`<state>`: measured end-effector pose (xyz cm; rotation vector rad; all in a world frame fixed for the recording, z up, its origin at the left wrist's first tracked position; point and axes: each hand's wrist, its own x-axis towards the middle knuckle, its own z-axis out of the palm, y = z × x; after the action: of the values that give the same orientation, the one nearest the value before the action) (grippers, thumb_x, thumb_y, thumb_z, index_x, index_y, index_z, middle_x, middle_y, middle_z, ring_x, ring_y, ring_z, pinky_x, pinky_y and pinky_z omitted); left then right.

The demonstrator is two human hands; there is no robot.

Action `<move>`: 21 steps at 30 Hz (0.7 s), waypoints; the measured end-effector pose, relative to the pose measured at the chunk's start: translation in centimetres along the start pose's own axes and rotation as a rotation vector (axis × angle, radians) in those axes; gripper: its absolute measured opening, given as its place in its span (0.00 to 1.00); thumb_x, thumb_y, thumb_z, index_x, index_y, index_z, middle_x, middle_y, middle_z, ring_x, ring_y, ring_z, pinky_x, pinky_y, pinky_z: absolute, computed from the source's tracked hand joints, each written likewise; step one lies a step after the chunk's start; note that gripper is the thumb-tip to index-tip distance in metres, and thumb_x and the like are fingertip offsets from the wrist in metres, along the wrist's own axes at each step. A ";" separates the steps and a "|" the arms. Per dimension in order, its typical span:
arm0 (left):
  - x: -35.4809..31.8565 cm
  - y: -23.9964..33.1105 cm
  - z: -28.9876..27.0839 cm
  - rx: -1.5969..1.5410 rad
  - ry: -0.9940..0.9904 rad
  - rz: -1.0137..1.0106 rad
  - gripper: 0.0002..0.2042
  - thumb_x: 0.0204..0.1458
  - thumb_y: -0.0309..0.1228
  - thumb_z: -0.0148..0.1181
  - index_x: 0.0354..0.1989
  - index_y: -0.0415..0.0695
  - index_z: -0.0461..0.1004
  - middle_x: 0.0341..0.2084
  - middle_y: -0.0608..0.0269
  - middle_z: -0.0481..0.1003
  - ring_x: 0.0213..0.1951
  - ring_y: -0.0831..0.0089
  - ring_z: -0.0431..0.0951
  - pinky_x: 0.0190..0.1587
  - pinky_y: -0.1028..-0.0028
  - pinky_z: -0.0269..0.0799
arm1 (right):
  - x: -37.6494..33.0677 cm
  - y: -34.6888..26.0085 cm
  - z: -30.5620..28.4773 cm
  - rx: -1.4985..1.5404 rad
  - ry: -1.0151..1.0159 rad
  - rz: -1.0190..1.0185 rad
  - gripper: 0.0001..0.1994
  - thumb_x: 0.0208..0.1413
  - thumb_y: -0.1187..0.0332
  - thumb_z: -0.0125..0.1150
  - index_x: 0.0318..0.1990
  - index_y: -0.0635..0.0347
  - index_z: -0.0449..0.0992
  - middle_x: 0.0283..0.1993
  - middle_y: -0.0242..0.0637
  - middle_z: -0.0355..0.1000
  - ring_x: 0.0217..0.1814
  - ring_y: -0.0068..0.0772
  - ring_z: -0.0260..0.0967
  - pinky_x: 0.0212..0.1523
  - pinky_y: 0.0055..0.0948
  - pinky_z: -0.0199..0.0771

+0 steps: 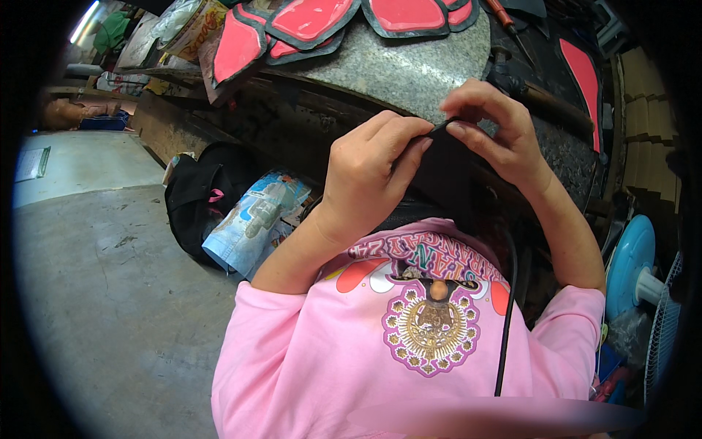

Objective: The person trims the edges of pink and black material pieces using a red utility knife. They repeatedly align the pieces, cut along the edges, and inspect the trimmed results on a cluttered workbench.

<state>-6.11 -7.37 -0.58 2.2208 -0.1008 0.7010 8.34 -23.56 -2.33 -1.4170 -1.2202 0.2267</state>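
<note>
My left hand (369,162) pinches the top edge of a thin black piece of material (447,170) between thumb and forefinger. On the same edge, a little to the right, the thumb and forefinger of my right hand (504,132) are closed. The black piece hangs down between both hands over my lap, its lower part lost in shadow. Just beyond my hands is a grey speckled stone slab (409,69). Pink pieces with black borders (311,20) lie overlapping along its far side.
A hammer (548,101) rests right of the slab, near a red-handled pointed tool (512,31) and a long pink strip (581,84). A black bag (212,183) and a blue printed package (256,219) are at my left. A blue-and-white fan (632,267) stands at right.
</note>
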 end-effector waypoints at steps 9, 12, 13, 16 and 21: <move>0.0 0.0 0.4 -0.065 0.021 -0.056 0.05 0.51 0.21 0.67 0.36 0.37 0.79 0.27 0.59 0.79 0.29 0.74 0.80 0.33 0.77 0.72 | 0.2 -0.5 -0.7 -0.195 -0.109 -0.026 0.07 0.56 0.73 0.62 0.41 0.64 0.75 0.34 0.35 0.72 0.33 0.24 0.70 0.34 0.24 0.71; 0.0 -0.1 0.5 -0.088 -0.002 -0.047 0.05 0.51 0.21 0.67 0.36 0.37 0.79 0.27 0.60 0.79 0.29 0.75 0.79 0.33 0.78 0.72 | 0.1 -0.7 -0.5 -0.225 -0.137 -0.002 0.07 0.57 0.72 0.61 0.40 0.64 0.74 0.33 0.36 0.71 0.33 0.28 0.71 0.36 0.26 0.71; 0.0 -0.1 0.5 -0.096 0.002 -0.062 0.05 0.51 0.22 0.67 0.36 0.37 0.79 0.27 0.60 0.79 0.29 0.75 0.79 0.33 0.78 0.72 | 0.1 -0.7 -0.4 -0.197 -0.134 0.034 0.07 0.56 0.72 0.61 0.40 0.64 0.75 0.33 0.37 0.71 0.34 0.30 0.71 0.36 0.27 0.71; 0.0 -0.2 0.4 -0.113 0.012 -0.088 0.05 0.51 0.22 0.67 0.36 0.37 0.79 0.27 0.60 0.79 0.29 0.76 0.79 0.33 0.78 0.72 | 0.2 -0.8 -0.3 -0.144 -0.111 0.075 0.07 0.55 0.72 0.61 0.40 0.64 0.75 0.33 0.38 0.71 0.34 0.34 0.72 0.36 0.28 0.71; 0.0 -0.3 0.5 -0.136 -0.004 -0.090 0.06 0.51 0.23 0.67 0.36 0.36 0.79 0.27 0.61 0.79 0.29 0.76 0.79 0.33 0.78 0.71 | 0.4 -0.7 -0.4 -0.167 -0.145 -0.038 0.06 0.55 0.73 0.61 0.39 0.62 0.75 0.32 0.38 0.71 0.34 0.35 0.72 0.35 0.29 0.70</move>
<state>-5.82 -7.54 -1.09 2.0832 -0.0488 0.6220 8.44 -23.68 -1.42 -1.5408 -1.4106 0.2084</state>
